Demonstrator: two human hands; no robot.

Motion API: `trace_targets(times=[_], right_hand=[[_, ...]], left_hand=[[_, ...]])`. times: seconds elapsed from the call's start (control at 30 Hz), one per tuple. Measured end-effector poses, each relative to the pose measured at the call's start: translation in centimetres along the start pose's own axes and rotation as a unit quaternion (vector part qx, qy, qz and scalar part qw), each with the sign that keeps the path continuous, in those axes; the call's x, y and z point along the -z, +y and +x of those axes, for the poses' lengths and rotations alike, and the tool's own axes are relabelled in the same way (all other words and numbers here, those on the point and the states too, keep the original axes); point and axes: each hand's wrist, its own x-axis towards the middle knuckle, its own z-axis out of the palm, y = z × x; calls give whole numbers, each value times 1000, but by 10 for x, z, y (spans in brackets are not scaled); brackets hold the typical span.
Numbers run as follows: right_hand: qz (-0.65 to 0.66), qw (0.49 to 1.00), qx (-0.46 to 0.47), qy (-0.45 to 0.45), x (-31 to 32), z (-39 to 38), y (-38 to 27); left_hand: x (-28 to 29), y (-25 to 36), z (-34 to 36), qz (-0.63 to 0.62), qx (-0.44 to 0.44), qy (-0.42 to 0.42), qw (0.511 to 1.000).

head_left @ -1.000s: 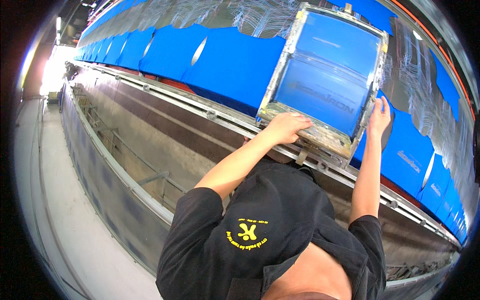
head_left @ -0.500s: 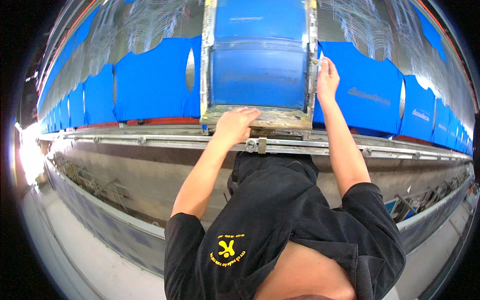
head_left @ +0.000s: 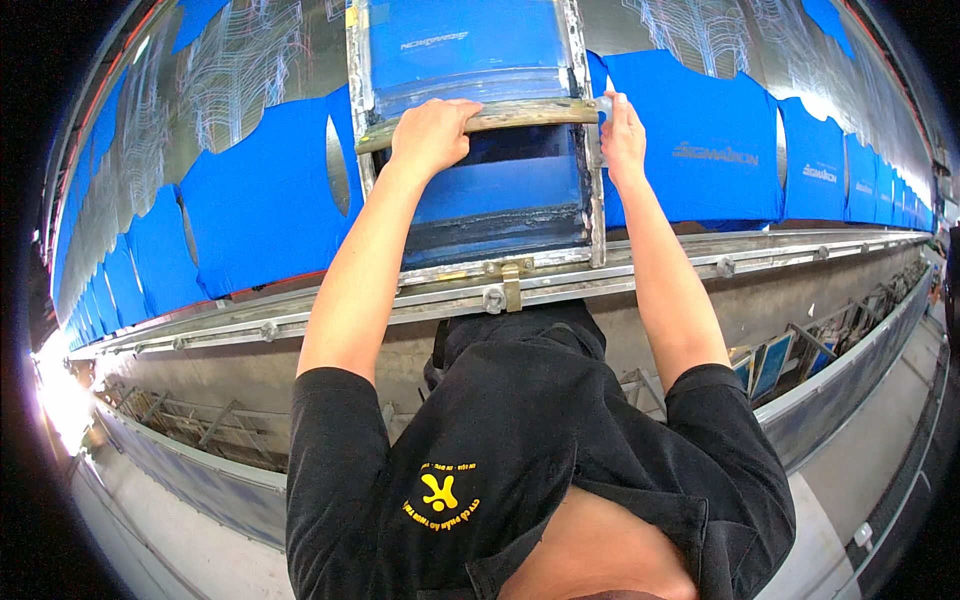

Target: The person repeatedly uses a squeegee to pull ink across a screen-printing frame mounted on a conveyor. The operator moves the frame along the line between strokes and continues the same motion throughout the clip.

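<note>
Nearby, metal rail [head_left: 650, 282] crosses left to right; near edge of screen frame [head_left: 597, 225] just beyond it. Mesh gives the bar room on its near side. Left hand [head_left: 432, 140] curled closed over squeegee bar [head_left: 535, 114], hiding part of it; bar overlaps both frame sides. Right hand [head_left: 622, 138] half-curled at bar's right end; grip cannot be told. Blue fabric [head_left: 690, 140] left and right. Frame's far end cut off.

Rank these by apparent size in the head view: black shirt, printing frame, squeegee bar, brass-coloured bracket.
1. Black shirt (nearness enlarges it)
2. Printing frame, cut off above
3. Squeegee bar
4. Brass-coloured bracket
</note>
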Motion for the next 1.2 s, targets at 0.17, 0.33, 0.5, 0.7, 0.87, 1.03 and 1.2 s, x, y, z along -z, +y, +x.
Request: trace_targets(times=[0.17,0.33,0.5,0.7,0.87,1.03,1.2], right_hand=[[-7,1000,29,6,2,1,2],[12,1000,6,-6,6,4,2],[51,998,-33,-22,7,9,7],[42,998,39,-34,9,22,23],[42,998,33,-37,3,23,26],[24,999,20,-32,6,19,29],[24,999,40,-18,9,21,22]], left_hand=[[-14,2,-7,-20,18,21,999],[-46,17,-56,-33,-16,94,995],[-100,56,-161,-2,-35,85,996],[-91,81,-191,-12,-25,45,999],[-102,87,-220,-25,-22,38,999],[-59,98,-226,-49,-4,-55,997],[14,86,-192,-43,0,-23,999]])
